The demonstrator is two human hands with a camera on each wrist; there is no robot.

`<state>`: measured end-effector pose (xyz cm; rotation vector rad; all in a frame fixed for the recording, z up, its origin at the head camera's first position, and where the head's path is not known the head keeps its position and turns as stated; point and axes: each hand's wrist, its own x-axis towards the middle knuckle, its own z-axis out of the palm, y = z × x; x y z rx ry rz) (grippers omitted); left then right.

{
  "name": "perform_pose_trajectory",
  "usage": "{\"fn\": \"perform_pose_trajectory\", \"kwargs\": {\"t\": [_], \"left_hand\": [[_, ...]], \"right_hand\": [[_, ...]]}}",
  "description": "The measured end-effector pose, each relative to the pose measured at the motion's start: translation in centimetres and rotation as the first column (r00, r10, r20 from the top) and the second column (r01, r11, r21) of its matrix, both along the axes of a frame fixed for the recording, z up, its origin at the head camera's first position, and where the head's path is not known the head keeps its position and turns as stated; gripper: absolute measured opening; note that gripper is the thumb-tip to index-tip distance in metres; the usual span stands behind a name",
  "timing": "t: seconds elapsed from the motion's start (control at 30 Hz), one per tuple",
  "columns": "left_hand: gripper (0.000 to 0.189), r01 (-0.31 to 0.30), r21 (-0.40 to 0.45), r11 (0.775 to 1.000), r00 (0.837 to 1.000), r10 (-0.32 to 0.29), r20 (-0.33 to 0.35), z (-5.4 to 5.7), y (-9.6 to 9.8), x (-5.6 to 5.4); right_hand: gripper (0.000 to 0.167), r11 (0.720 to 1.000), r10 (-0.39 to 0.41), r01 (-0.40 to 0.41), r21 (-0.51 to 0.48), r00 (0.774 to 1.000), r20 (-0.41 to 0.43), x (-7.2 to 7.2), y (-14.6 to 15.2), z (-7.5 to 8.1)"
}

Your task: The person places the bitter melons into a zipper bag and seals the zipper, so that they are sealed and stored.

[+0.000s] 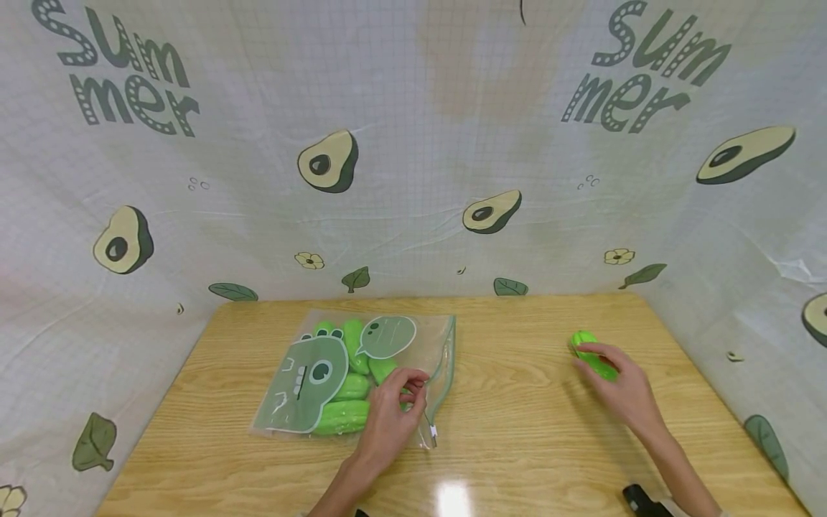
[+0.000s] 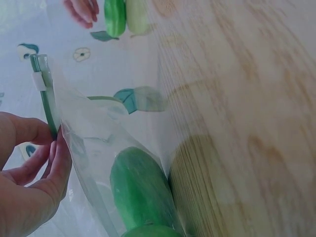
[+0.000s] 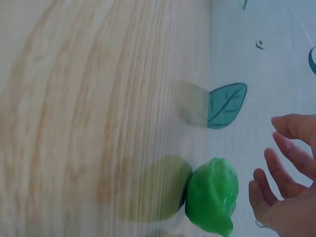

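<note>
A clear zip bag [image 1: 446, 337] printed with a green cartoon monster lies on the table with several bright green vegetable-shaped pieces [image 1: 342, 418] inside. At its right side, my left hand [image 1: 393, 409] pinches the green zip edge between thumb and fingers. The left wrist view shows the white slider [image 2: 38, 81] just beyond the fingertips, and a green piece [image 2: 140, 185] inside the plastic. On the right, another green, ridged vegetable-shaped piece [image 3: 211, 195] rests on the table. My right hand [image 1: 623, 388] hovers close over it, fingers spread and loosely bent, with a gap showing in the right wrist view.
The wooden table [image 1: 510, 402] meets a pale cloth [image 1: 413, 244] with avocado and leaf prints at its back and sides. A black object [image 1: 642, 499] shows by the right forearm at the front edge.
</note>
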<state>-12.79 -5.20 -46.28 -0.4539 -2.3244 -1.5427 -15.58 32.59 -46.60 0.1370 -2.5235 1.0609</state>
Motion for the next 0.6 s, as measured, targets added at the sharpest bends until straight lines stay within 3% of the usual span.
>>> {"fn": "perform_pose_trajectory", "kwargs": {"t": [0.3, 0.6], "left_hand": [[0.021, 0.007, 0.006, 1.0, 1.0, -0.007, 0.003, 0.0, 0.1, 0.0], [0.021, 0.001, -0.007, 1.0, 1.0, -0.001, 0.0, 0.1, 0.1, 0.1]], "right_hand": [[0.035, 0.996, -0.044, 0.042, 0.083, 0.999, 0.024, 0.2, 1.6, -0.5], [0.038, 0.998, 0.002, 0.001, 0.068, 0.999, -0.038, 0.1, 2.6, -1.3]]}}
